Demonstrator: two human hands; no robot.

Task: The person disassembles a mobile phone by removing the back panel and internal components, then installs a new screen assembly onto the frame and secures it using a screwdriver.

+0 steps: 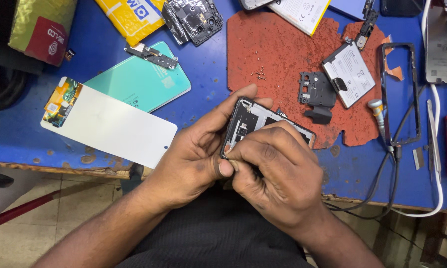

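Your left hand (196,151) grips the opened phone (256,124) by its left edge, thumb pressed on. Your right hand (278,171) closes over its lower end, fingertips pinching there; a white panel (114,124) lies left on the blue table (15,134)

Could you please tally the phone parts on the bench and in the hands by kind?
Opened phone body, held in the left hand and right hand: 1
Batteries: 2
White display panel: 1
Teal back cover: 1
Empty black frame: 1
Total: 6
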